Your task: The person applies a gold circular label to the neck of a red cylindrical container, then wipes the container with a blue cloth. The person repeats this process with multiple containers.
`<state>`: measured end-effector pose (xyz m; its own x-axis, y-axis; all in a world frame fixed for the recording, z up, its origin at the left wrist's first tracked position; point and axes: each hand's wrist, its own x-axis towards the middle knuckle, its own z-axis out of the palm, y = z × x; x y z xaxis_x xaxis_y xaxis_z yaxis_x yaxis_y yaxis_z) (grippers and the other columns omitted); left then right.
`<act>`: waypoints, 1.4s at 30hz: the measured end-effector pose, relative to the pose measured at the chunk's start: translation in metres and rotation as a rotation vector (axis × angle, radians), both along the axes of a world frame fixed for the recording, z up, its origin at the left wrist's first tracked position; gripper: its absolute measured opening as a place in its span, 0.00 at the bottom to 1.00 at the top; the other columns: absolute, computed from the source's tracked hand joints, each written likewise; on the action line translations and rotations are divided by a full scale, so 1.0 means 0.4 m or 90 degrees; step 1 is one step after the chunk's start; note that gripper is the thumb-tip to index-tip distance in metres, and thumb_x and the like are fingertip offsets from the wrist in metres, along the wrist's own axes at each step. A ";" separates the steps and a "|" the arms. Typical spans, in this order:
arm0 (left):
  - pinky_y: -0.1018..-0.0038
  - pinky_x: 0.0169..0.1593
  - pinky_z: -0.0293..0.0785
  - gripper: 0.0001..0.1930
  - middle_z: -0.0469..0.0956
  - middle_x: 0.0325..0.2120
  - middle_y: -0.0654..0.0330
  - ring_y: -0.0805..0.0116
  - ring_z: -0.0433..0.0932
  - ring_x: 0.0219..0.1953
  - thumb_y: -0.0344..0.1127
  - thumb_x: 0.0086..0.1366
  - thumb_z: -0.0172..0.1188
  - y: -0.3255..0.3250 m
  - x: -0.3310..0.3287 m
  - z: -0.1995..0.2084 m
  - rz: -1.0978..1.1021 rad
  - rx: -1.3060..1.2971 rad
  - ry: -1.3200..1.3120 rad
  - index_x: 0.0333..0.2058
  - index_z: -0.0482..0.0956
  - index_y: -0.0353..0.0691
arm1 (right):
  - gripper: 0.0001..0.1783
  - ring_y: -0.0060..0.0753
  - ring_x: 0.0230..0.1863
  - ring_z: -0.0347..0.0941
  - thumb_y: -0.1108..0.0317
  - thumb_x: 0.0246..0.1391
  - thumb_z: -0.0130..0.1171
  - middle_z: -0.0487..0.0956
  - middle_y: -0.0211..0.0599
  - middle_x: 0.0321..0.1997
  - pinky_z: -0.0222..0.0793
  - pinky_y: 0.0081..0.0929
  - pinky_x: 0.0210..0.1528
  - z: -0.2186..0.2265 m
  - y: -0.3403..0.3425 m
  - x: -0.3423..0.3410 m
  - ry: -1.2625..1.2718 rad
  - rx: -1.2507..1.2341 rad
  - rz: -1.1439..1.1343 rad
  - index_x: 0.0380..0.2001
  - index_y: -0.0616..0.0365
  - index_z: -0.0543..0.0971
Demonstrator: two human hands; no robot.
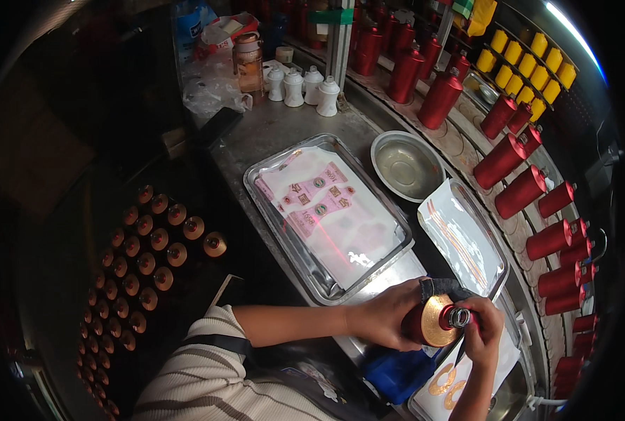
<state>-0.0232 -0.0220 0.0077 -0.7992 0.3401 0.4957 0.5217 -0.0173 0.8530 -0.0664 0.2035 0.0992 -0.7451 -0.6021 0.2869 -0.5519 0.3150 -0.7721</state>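
A red bottle with a gold shoulder (436, 321) and a bare threaded neck is held tilted in front of me, its neck toward the right. My left hand (388, 317) wraps around its body from the left. My right hand (483, 324) is closed against the bottle beside the neck; its fingertips are partly hidden. A dark cloth (447, 286) lies against the bottle's far side, between the hands. Just beyond is a metal tray (251, 173) with pink-printed sheets (319, 200) in it. Below the hands, a white sheet with gold curved shapes (447, 384) lies in another tray.
A metal bowl (405, 168) stands beside a tray holding a gold-striped white sheet (460, 235). Red bottles (498, 160) line a curved conveyor on the right. White bottles (293, 90) stand at the back. Gold-topped bottles (146, 263) fill the lower left. Something blue (400, 373) sits below my hands.
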 end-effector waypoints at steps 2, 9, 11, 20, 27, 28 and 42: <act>0.59 0.63 0.67 0.49 0.68 0.58 0.46 0.46 0.71 0.59 0.37 0.48 0.78 0.004 -0.003 0.015 0.006 0.046 0.027 0.66 0.60 0.39 | 0.11 0.27 0.36 0.77 0.69 0.65 0.53 0.82 0.41 0.39 0.72 0.22 0.39 -0.034 0.009 0.072 -0.049 -0.099 -0.107 0.43 0.67 0.77; 0.58 0.63 0.68 0.45 0.66 0.59 0.45 0.45 0.69 0.61 0.32 0.50 0.76 0.037 0.030 -0.013 0.113 0.098 0.156 0.64 0.61 0.43 | 0.17 0.38 0.47 0.80 0.77 0.61 0.54 0.81 0.49 0.48 0.74 0.25 0.48 -0.084 -0.050 0.250 0.091 -0.059 -0.277 0.53 0.67 0.75; 0.59 0.62 0.68 0.42 0.65 0.59 0.45 0.45 0.69 0.60 0.33 0.51 0.75 0.053 0.028 -0.019 0.143 0.075 0.171 0.64 0.63 0.43 | 0.21 0.44 0.43 0.83 0.80 0.55 0.56 0.82 0.51 0.48 0.76 0.29 0.44 -0.089 -0.071 0.280 0.162 -0.003 -0.311 0.54 0.65 0.76; 0.59 0.59 0.73 0.37 0.71 0.57 0.46 0.50 0.75 0.56 0.37 0.47 0.77 0.087 0.038 -0.051 0.247 -0.035 0.087 0.56 0.71 0.37 | 0.30 0.36 0.20 0.74 0.81 0.42 0.60 0.76 0.33 0.24 0.67 0.32 0.23 -0.126 -0.173 0.294 0.396 0.086 -0.279 0.54 0.59 0.78; 0.59 0.61 0.69 0.45 0.66 0.59 0.45 0.49 0.71 0.59 0.42 0.50 0.78 0.073 0.047 -0.041 0.171 0.007 0.022 0.62 0.62 0.37 | 0.23 0.34 0.17 0.71 0.81 0.43 0.62 0.83 0.41 0.33 0.65 0.25 0.22 -0.094 -0.135 0.334 0.437 -0.101 -0.282 0.46 0.58 0.83; 0.58 0.63 0.67 0.46 0.63 0.61 0.44 0.48 0.68 0.61 0.42 0.49 0.77 0.075 0.049 -0.054 0.174 0.006 0.016 0.63 0.61 0.37 | 0.22 0.34 0.17 0.70 0.81 0.44 0.62 0.83 0.40 0.32 0.64 0.27 0.21 -0.116 -0.117 0.327 0.401 -0.037 -0.300 0.47 0.57 0.83; 0.70 0.50 0.80 0.41 0.72 0.51 0.51 0.67 0.78 0.49 0.34 0.62 0.69 0.113 0.039 0.243 -0.041 0.118 -0.289 0.63 0.47 0.37 | 0.40 0.39 0.32 0.79 0.69 0.44 0.75 0.81 0.49 0.44 0.74 0.28 0.33 -0.135 0.072 0.452 0.098 -0.017 -0.351 0.62 0.61 0.72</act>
<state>-0.0074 0.0233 0.1050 -0.9288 0.3348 0.1590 0.0910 -0.2098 0.9735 0.1144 0.2325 0.0450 -0.8955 -0.1277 0.4264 -0.4181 0.5701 -0.7073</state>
